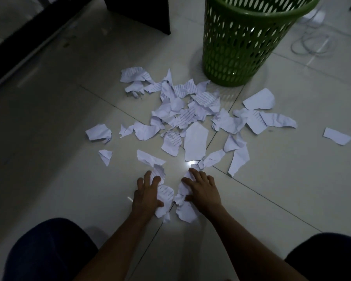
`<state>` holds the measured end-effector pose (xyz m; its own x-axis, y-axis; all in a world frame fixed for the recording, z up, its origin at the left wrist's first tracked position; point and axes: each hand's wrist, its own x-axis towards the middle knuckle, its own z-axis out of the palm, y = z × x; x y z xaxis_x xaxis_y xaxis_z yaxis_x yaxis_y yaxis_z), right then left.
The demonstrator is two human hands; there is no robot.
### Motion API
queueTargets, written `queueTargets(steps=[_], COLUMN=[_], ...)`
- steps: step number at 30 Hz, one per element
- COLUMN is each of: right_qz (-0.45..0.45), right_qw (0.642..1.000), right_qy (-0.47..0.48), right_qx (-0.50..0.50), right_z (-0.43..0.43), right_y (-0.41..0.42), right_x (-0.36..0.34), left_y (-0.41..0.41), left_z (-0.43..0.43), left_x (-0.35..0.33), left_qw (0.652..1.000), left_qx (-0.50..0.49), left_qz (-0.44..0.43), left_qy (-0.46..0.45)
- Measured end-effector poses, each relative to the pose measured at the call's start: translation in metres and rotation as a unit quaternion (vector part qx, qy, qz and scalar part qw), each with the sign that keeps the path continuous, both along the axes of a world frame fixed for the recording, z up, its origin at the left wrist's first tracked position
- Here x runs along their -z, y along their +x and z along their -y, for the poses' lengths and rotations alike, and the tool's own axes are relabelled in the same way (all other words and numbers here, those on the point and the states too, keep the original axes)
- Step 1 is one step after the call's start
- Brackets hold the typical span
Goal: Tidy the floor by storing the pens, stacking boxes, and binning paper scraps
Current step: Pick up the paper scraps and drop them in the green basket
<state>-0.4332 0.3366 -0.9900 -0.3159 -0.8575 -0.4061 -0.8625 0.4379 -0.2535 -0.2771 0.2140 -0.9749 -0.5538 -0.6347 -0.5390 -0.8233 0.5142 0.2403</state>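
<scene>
Both hands, left (147, 194) and right (203, 189), press spread-fingered on paper scraps (182, 116) before the upright bin (243, 41).

Open floor (55, 122) is left to the left and right of the paper scraps (190, 118). The way straight ahead is blocked by the green basket (241, 43), and a dark furniture leg (142, 11) stands beside it at the far left.
</scene>
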Motion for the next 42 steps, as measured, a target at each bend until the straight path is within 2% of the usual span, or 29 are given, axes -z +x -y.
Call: queueTargets(steps=[6, 10, 13, 16, 20, 28, 35, 37, 42], right_qz=[-0.063, -0.09, -0.072, -0.011, 0.056, 0.057, 0.059, 0.06, 0.02], right_qw=[0.998, 0.995, 0.993, 0.989, 0.983, 0.982, 0.982, 0.982, 0.982], right_qy=[-0.019, 0.022, 0.059, 0.07, 0.106, 0.134, 0.141, 0.151, 0.167], right_qx=[0.014, 0.022, 0.076, 0.127, 0.137, 0.12, 0.107, 0.096, 0.084], right_z=[0.009, 0.021, 0.03, 0.04, 0.055, 0.061, 0.064, 0.066, 0.067], right_y=[-0.019, -0.035, -0.048, -0.058, -0.062, -0.06, -0.062, -0.063, -0.064], right_x=[-0.005, -0.01, -0.015, -0.017, -0.015, -0.009, -0.013, -0.016, -0.022], left_y=[-0.031, -0.053, -0.066, -0.074, -0.08, -0.09, -0.089, -0.087, -0.09], left_z=[0.008, 0.016, 0.023, 0.03, 0.035, 0.034, 0.034, 0.034, 0.033], left_x=[0.001, 0.004, 0.008, 0.01, 0.008, 0.002, 0.0, 0.002, 0.002], left_qw=[0.998, 0.995, 0.996, 0.993, 0.993, 0.989, 0.989, 0.989, 0.981], left_qx=[0.067, 0.093, 0.081, 0.089, 0.081, 0.087, 0.076, 0.094, 0.121], left_qz=[0.009, 0.033, 0.035, 0.05, 0.057, 0.101, 0.084, 0.093, 0.14], left_qy=[-0.017, -0.027, 0.01, 0.053, 0.07, 0.064, 0.092, 0.071, 0.059])
